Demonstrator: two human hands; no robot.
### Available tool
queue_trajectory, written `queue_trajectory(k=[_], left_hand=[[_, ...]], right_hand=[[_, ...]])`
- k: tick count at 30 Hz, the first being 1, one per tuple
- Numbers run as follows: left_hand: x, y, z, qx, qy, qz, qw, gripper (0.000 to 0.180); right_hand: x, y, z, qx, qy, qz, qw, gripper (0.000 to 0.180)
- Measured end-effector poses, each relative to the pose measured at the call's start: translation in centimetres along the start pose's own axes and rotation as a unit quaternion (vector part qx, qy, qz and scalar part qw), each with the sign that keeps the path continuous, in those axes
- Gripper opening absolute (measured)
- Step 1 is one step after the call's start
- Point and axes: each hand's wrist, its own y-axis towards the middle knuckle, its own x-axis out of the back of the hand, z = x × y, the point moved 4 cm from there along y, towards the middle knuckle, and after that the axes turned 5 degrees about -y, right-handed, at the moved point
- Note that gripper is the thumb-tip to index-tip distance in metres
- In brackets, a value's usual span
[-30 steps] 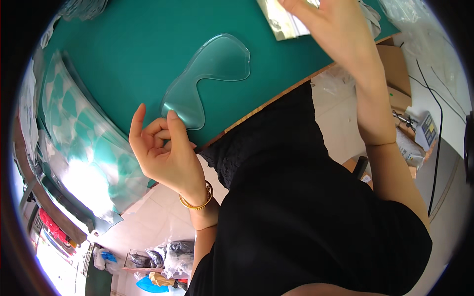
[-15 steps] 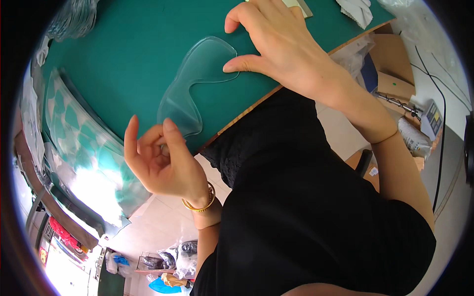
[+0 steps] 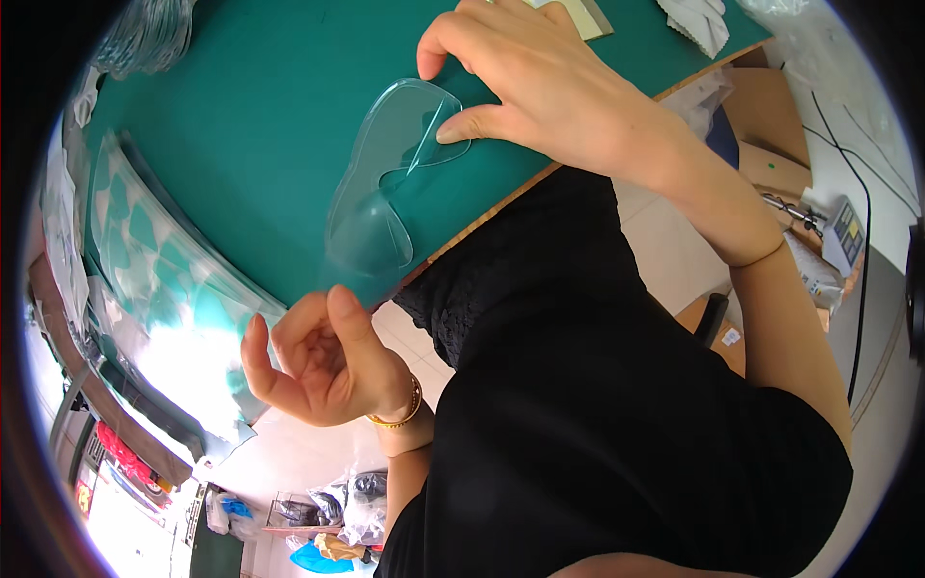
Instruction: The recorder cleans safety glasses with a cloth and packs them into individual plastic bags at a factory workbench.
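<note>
Down and toward the body goes the left hand (image 3: 323,361), lower than half a second ago, and with it a hazy clear film (image 3: 364,281) stretches off the near end of the clear lens-shaped piece (image 3: 385,125)! Its outline reads doubled at the near lobe, and a bright slanting line cuts across the far lobe, so this looks like a thin layer parting from the piece beneath.

The piece itself lies on the green tabletop (image 3: 260,144), close to the wooden edge, between the two hands. Left thumb and forefinger are close together at the film's end, apparently pinched on it, though the clear material makes the exact contact hard to tell. The right hand (image 3: 544,87) has barely shifted: thumb down on the far lobe, forefinger spread away from it by the upper rim, seemingly steadying the piece. Hands well apart.

Around them, a pale yellow flat item (image 3: 585,17) pokes out beyond the right hand, partly covered by it, with a whitish cloth (image 3: 699,24) farther right. On the left, shiny patterned sheets (image 3: 145,250) crowd close to the left hand, throwing heavy glare; a clear bundle (image 3: 149,39) sits beyond them.
</note>
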Motion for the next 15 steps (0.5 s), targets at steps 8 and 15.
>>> queue_trajectory(k=[8,15], left_hand=[[0.5,-0.3,1.2,0.034,0.016,-0.005,0.999,0.059],[0.2,-0.4,1.6,0.083,-0.011,-0.021,0.996,0.055]], right_hand=[[0.3,1.2,0.1,0.04,0.05,0.076,0.995,0.016],[0.5,1.2,-0.1,0.043,0.021,0.047,0.998,0.023]])
